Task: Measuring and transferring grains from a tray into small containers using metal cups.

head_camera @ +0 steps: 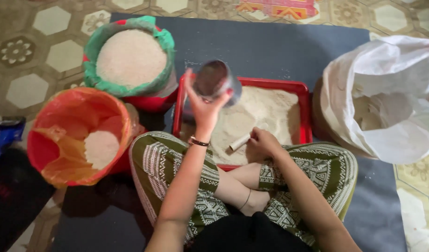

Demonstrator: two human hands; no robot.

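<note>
My left hand [202,106] holds a round metal can [216,81] tilted on its side above the near left corner of a red tray [306,108], its dark open mouth facing me. The tray holds a bed of pale grain or flour [265,114]. My right hand [262,143] rests low in the tray with fingers closed on a short pale cylinder [240,142] that lies on the grain. I sit cross-legged in patterned green trousers [163,163] right at the tray's near edge.
A green-lined bucket heaped with white grain [131,58] stands at back left. A red bucket with an orange liner [76,133] and a little grain sits at my left knee. A white sack [387,100] lies open at right. A dark mat [279,44] covers patterned floor tiles.
</note>
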